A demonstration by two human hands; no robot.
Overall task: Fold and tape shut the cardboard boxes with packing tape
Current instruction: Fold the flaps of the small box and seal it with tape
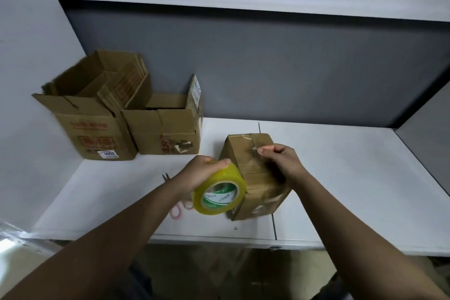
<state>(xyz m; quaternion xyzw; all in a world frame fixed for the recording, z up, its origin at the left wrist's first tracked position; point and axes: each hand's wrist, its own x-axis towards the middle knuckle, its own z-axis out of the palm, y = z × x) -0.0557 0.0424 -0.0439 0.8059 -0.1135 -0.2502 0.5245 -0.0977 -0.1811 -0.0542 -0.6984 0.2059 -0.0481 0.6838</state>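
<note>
taping is under way on the small closed box point(255, 178) at centre frame. the tape roll point(220, 192) is gripped in the left hand point(202, 173), fingers curled round its rim, just against the box's near-left side. the right hand point(280, 158) is pinched shut on what seems to be the tape's free end, pressed on the box top. next, the strip likely needs drawing taut and smoothing down. two open boxes point(97, 117) wait at upper left; pink scissors point(180, 207) lie below the roll.
</note>
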